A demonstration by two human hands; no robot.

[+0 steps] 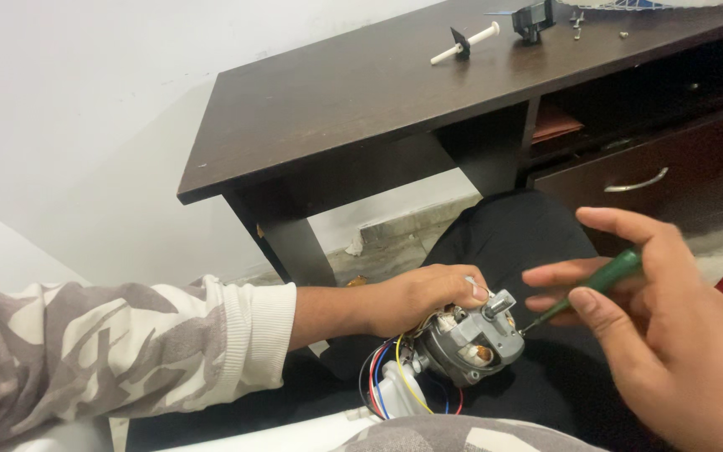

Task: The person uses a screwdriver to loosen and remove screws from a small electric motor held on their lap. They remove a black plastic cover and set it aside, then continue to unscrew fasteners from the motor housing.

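Note:
My left hand [424, 295] grips a small grey electric motor [472, 341] from above, on my lap. Its short metal shaft [499, 303] points up and to the right. Red, blue, yellow and black wires [387, 377] hang from its back over a white plastic part [399, 395]. My right hand [654, 322] holds a green-handled screwdriver [602, 280], and the thin blade meets the motor's right side.
A dark brown wooden desk [336, 117] stands ahead, with a drawer and metal handle [636, 183] at right. On its top lie a white rod with a black piece [464, 43], a black part [533, 18] and loose screws [579, 25]. A white wall is behind.

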